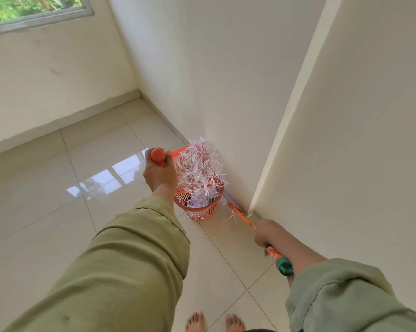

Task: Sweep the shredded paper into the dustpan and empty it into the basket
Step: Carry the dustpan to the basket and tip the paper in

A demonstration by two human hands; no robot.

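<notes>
While we look down past two green sleeves, we see the left hand (159, 174) wrapped around the orange handle of a dustpan (178, 153), its rounded end cap poking out above the fingers. The dustpan is raised and tipped over an orange slotted basket (201, 210) that stands on the tiled floor (58, 188) against the wall (226, 68), just beside a jutting corner. We see a heap of shredded paper (198, 166), white with flecks of red, piled on the pan and hanging over its lower edge into the basket's mouth; more shreds already lie inside the basket. The heap brushes against the wall behind it.

We see the right hand (269, 236) clenched around the orange patterned shaft of a broom (242, 215), near its green end cap. The broom slants down towards the foot of the wall, right of the basket, and a few pale strips cling at its lower end; the head itself is too small for us to make out. Two bare feet (214, 322) show at the bottom edge, and a window (34, 10) with greenery beyond sits at the upper left.
</notes>
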